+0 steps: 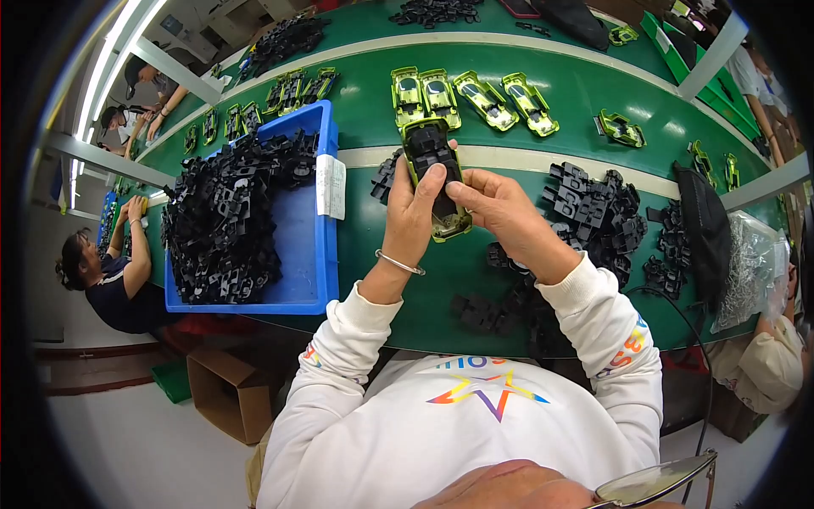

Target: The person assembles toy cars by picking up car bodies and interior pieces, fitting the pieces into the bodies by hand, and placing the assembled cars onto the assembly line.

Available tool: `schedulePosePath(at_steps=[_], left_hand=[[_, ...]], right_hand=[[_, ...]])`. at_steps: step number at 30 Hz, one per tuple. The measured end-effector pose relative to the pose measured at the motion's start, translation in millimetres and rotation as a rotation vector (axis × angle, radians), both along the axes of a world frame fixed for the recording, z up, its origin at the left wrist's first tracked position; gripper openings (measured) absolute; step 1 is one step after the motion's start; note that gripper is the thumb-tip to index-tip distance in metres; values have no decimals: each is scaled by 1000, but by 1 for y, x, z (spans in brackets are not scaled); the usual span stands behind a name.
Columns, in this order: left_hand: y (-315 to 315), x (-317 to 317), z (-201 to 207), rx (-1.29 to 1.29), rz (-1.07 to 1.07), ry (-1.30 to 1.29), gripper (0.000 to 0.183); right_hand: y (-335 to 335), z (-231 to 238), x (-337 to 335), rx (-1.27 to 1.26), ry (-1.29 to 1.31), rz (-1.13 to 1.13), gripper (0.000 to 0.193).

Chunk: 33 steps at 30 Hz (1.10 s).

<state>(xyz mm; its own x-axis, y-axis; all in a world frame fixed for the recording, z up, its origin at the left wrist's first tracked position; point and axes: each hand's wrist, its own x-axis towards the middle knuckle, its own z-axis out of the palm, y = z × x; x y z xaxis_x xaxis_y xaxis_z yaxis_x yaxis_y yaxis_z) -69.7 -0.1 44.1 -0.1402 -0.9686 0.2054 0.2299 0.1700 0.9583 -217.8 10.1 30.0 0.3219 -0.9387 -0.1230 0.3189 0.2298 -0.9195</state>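
Note:
Both my hands hold a yellow-green toy car body point(453, 226) above the bench, its hollow underside facing up. A black plastic insert point(426, 140) sits in its cavity; whether it is fully seated I cannot tell. Along the left side of the car body wraps my left hand point(412, 206), thumb lying on the black insert. My right hand point(506, 209) is closed at the other side, its thumb pressing on the insert near the lower end. Just beyond the held car lie several similar green car bodies point(485, 100) in a row.
A blue bin point(327, 263) heaped with black plastic parts point(222, 225) stands at left. More black parts point(585, 204) lie at right, beside a black pouch point(702, 212) and a clear bag of small metal pieces point(750, 263). Co-workers, one a seated person point(114, 276), are at both sides.

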Motion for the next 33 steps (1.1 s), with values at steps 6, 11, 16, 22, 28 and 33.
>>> schedulePosePath(at_steps=[6, 11, 16, 22, 28, 33], left_hand=[[7, -2, 9, 28, -36, 21, 39], [14, -7, 7, -46, 11, -49, 38], [20, -8, 9, -84, -9, -11, 36], [23, -4, 11, -9, -34, 57, 36], [35, -9, 3, -57, -12, 23, 43], [42, -16, 1, -85, 17, 43, 52]], right_hand=[[-2, 8, -4, 59, 20, 52, 35], [7, 15, -3, 109, -96, 56, 33], [14, 19, 0, 108, -144, 20, 31], [9, 17, -5, -10, 102, 64, 34], [11, 25, -3, -97, 14, -86, 43], [14, 30, 2, -7, -119, -64, 40]])
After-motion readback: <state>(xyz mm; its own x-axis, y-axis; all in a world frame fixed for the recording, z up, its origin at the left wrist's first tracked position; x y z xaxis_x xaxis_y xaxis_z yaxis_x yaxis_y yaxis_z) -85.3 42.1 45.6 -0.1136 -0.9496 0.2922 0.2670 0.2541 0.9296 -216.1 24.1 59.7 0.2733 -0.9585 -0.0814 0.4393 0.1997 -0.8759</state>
